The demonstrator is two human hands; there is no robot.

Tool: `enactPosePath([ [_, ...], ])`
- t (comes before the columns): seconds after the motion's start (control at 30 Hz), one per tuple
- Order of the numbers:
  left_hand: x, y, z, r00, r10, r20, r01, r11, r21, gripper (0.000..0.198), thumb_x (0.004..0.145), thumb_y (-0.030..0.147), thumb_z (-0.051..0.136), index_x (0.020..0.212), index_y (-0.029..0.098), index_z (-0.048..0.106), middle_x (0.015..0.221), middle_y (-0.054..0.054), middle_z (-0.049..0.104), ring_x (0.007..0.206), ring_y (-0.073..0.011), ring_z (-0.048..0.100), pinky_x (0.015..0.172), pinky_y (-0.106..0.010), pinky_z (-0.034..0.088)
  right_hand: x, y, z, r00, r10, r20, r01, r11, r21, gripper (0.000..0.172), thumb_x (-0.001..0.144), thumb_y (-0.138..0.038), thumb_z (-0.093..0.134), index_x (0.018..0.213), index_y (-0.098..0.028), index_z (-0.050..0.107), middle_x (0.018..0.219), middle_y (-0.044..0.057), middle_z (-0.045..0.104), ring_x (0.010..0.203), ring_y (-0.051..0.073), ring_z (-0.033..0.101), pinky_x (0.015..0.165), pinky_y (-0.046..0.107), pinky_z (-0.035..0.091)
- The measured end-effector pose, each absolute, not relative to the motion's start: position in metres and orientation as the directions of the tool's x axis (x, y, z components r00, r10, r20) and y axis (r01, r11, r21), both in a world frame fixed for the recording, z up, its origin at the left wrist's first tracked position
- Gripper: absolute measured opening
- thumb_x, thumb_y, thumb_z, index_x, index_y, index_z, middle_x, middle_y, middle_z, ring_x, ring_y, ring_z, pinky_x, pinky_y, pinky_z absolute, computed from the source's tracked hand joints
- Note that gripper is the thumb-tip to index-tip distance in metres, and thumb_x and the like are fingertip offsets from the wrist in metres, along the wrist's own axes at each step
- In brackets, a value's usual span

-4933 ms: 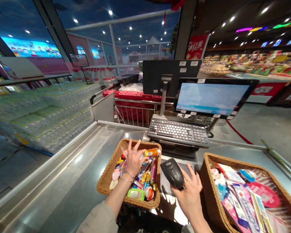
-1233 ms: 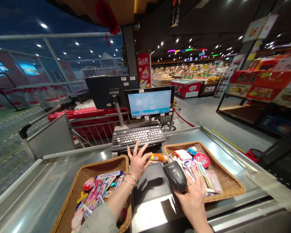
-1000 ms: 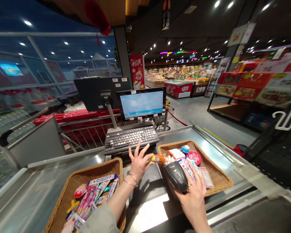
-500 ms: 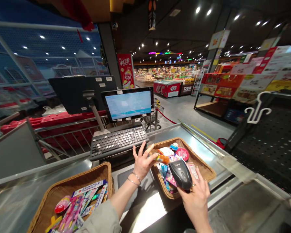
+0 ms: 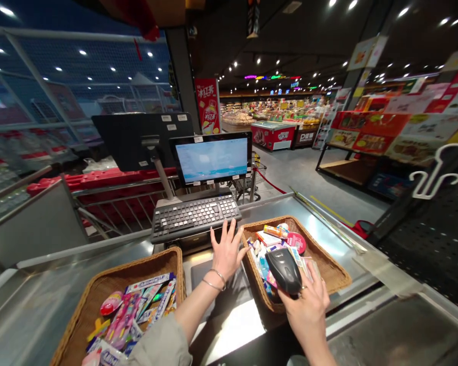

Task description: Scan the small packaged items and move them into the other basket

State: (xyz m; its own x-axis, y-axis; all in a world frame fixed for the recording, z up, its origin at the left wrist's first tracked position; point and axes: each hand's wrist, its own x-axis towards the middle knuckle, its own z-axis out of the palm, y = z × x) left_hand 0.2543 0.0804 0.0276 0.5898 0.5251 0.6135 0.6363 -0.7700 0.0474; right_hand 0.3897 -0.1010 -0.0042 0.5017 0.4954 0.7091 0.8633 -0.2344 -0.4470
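My right hand (image 5: 309, 300) is wrapped round a black handheld barcode scanner (image 5: 283, 270), whose head hangs over the right wicker basket (image 5: 328, 267). Fingers spread and holding nothing, my left hand (image 5: 228, 250) hovers between that basket's left rim and the front of the black keyboard (image 5: 198, 216). An orange tube-shaped package (image 5: 275, 232) lies on top of the small packets in the right basket, near a round pink-red container (image 5: 296, 243). The scanner hides some of the packets. Colourful sweets (image 5: 125, 315) fill part of the left wicker basket (image 5: 80, 300), beside my left sleeve.
A lit monitor (image 5: 213, 160) stands behind the keyboard, with a second dark screen (image 5: 137, 142) turned away at its left. The metal counter (image 5: 26, 305) runs under both baskets. A white hook (image 5: 435, 170) hangs on the black panel at right.
My left hand has let go of the orange package, which now lies in the right basket. Its fingers have spread. The scanner stays in my right hand, and the view has shifted slightly.
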Motion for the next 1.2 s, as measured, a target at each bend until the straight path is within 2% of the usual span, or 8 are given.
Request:
enactPosePath([
  [0.17,0.220,0.077,0.027,0.549,0.593,0.589,0.698,-0.713,0.067,0.066,0.089,0.054,0.052,0.146,0.024,0.039,0.157,-0.012,0.031,0.146,-0.0334,0.023,0.116,-0.065,0.004,0.371,-0.084,-0.003,0.449,0.556,0.700,0.881,-0.147,-0.449,0.046,0.086,-0.052,0.054,0.116,-0.018,0.062,0.121,0.015,0.065,0.133,0.033,0.043,0.109,0.057,0.027],
  [0.37,0.168,0.073,0.023,0.495,0.674,0.549,0.794,-0.608,0.030,0.062,0.091,0.046,0.053,0.146,0.022,0.038,0.156,-0.015,0.031,0.147,-0.0339,0.021,0.114,-0.067,0.011,0.342,-0.068,-0.005,0.366,0.650,0.666,0.892,-0.039,-0.451,0.043,0.086,-0.052,0.053,0.110,-0.019,0.064,0.122,0.015,0.065,0.133,0.034,0.041,0.110,0.059,0.023],
  [0.5,0.136,0.068,0.018,0.443,0.736,0.512,0.850,-0.526,0.021,0.063,0.092,0.046,0.051,0.148,0.022,0.034,0.158,-0.015,0.027,0.148,-0.0330,0.018,0.113,-0.067,0.015,0.325,-0.059,-0.008,0.316,0.699,0.641,0.884,0.028,-0.466,0.043,0.085,-0.052,0.053,0.110,-0.018,0.063,0.122,0.014,0.065,0.133,0.035,0.041,0.108,0.060,0.025],
  [0.8,0.074,0.059,0.002,0.314,0.857,0.409,0.930,-0.363,0.046,0.064,0.093,0.046,0.048,0.150,0.023,0.030,0.159,-0.014,0.024,0.149,-0.0311,0.016,0.114,-0.068,0.011,0.293,-0.042,-0.009,0.170,0.696,0.697,0.887,0.200,-0.415,0.040,0.084,-0.047,0.054,0.112,-0.019,0.062,0.120,0.013,0.066,0.130,0.034,0.044,0.104,0.058,0.030],
  [1.0,0.037,0.054,-0.009,0.219,0.922,0.319,0.967,-0.248,0.054,0.062,0.094,0.047,0.045,0.149,0.020,0.031,0.160,-0.014,0.021,0.148,-0.0308,0.016,0.113,-0.069,0.013,0.273,-0.037,-0.015,0.159,0.741,0.652,0.868,0.211,-0.451,0.032,0.082,-0.047,0.057,0.100,-0.022,0.066,0.120,0.010,0.067,0.131,0.035,0.045,0.105,0.060,0.028],
  [1.2,0.011,0.054,-0.028,0.166,0.955,0.247,0.983,-0.181,0.039,0.064,0.093,0.051,0.043,0.148,0.021,0.033,0.159,-0.014,0.024,0.149,-0.0315,0.015,0.114,-0.067,0.010,0.259,-0.032,-0.015,0.150,0.769,0.622,0.853,0.218,-0.475,0.032,0.082,-0.047,0.056,0.101,-0.022,0.065,0.123,0.011,0.065,0.132,0.034,0.044,0.107,0.060,0.027],
])
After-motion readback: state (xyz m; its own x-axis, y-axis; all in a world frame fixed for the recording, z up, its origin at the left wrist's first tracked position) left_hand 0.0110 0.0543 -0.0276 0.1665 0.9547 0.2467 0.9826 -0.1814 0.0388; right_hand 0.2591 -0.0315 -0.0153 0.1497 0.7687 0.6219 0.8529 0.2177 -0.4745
